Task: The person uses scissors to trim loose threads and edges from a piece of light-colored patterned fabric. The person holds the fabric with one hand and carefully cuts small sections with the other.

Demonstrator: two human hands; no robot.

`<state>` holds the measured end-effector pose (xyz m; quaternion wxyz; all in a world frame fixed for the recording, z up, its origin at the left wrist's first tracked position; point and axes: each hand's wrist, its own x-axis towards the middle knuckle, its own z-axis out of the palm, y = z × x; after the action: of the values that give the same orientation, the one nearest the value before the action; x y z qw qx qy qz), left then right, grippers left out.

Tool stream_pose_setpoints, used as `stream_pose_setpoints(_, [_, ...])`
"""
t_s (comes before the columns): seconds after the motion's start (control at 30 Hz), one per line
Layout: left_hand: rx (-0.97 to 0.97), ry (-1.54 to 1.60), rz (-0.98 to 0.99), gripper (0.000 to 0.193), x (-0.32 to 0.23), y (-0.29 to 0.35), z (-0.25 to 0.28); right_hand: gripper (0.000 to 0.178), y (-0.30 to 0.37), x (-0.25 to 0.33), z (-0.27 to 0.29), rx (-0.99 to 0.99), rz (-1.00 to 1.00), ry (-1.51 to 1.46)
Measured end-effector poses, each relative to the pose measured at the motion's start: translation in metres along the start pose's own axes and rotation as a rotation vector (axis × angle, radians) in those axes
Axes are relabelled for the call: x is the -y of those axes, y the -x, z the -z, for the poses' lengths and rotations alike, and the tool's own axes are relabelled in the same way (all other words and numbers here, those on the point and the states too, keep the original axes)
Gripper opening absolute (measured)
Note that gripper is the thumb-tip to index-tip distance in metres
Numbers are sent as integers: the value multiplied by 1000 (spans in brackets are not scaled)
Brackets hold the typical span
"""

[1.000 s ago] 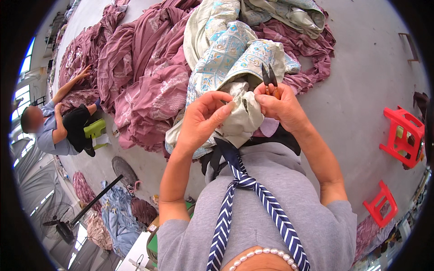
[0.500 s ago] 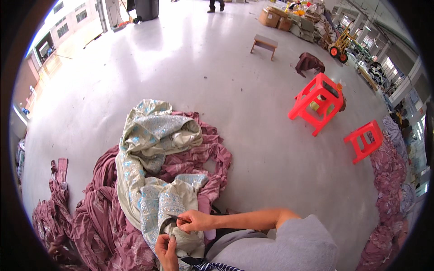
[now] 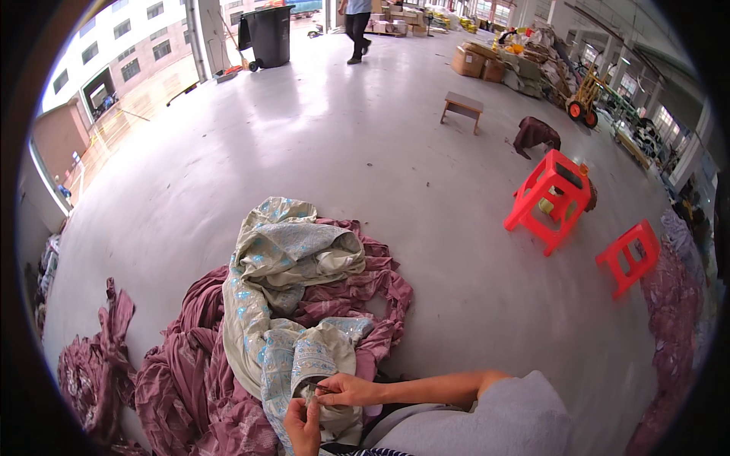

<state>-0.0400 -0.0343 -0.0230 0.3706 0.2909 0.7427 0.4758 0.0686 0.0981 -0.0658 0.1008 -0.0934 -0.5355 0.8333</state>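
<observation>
A long pale green cloth with shiny blue and silver patterning runs in loose folds across the floor up to my lap. My left hand is closed, thumb and fingers pinching the edge of this cloth. Just above and to the right, my right hand is closed around a small dark pointed tool. Its tip points left, close to the cloth edge by my left fingers. My hand hides most of the tool, so I cannot tell its exact kind. Beneath the pale cloth lies a heap of mauve patterned fabric.
Two red plastic stools stand to the right, beside another mauve fabric pile. Farther off are a small wooden bench, cardboard boxes, a hand truck and a black wheeled bin. A person is at the far end.
The view has tilted up, so everything sits lower in it and more of the far person shows. My right hand and the tool have come closer to my left fingers.
</observation>
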Motion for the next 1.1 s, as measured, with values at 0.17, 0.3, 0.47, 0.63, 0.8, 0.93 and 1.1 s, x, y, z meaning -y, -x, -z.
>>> stream_pose_setpoints(0.17, [52, 345, 98, 20, -3, -1, 3, 16, 6, 12, 0, 31, -169, -170])
stream_pose_setpoints(0.3, [77, 548, 59, 12, -2, 2, 11, 15, 5, 14, 2, 61, -161, -185])
stream_pose_setpoints(0.47, [58, 533, 20, 8, -4, 7, 15, 12, 5, 30, -2, 118, -61, -83])
stream_pose_setpoints(0.63, [20, 245, 74, 14, 20, -2, 9, 13, 8, 21, 4, 141, 35, 98])
stream_pose_setpoints(0.8, [51, -77, -45, 20, 3, -5, 5, 11, 13, 33, 2, 154, 53, 155])
stream_pose_setpoints(0.93, [-53, 96, -118, 23, -20, 7, 1, 11, 13, 48, 2, 193, 142, 195])
stream_pose_setpoints(1.1, [-203, 127, -250, 21, -43, 11, -1, 10, 5, 72, 11, 218, 231, 393])
